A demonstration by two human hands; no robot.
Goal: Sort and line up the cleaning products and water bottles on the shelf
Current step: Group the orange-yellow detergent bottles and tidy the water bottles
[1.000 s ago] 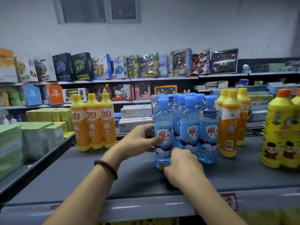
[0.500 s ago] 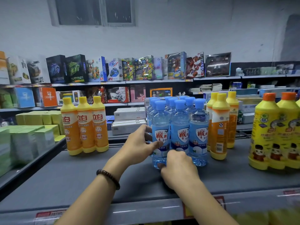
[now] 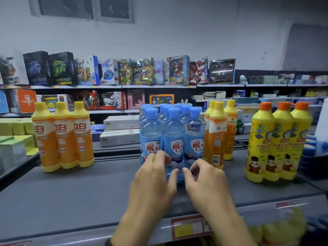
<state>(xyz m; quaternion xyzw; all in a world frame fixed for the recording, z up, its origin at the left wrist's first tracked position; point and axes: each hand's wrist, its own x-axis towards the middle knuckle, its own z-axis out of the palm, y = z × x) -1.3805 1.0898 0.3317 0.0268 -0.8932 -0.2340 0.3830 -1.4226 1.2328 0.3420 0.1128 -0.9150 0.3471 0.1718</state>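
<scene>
Head view. Clear, ribbed plastic water bottles (image 3: 194, 128) with blue screw caps and blue-and-red labels, packed upright mid-way along matt grey shelf (image 3: 71, 192). Left hand (image 3: 150, 176) and right hand (image 3: 205, 180) curled round lower part of front-centre bottle (image 3: 173, 132), grasping it from both sides. Front bases hidden behind fingers; rear rows mostly masked. Glossy orange detergent bottles (image 3: 63, 137) well left; yellow orange-capped bottles (image 3: 276, 144) right. Toy boxes (image 3: 124, 71) behind, blurred.

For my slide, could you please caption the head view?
Left hand and right hand hold the middle blue bottle on shelf.
</scene>
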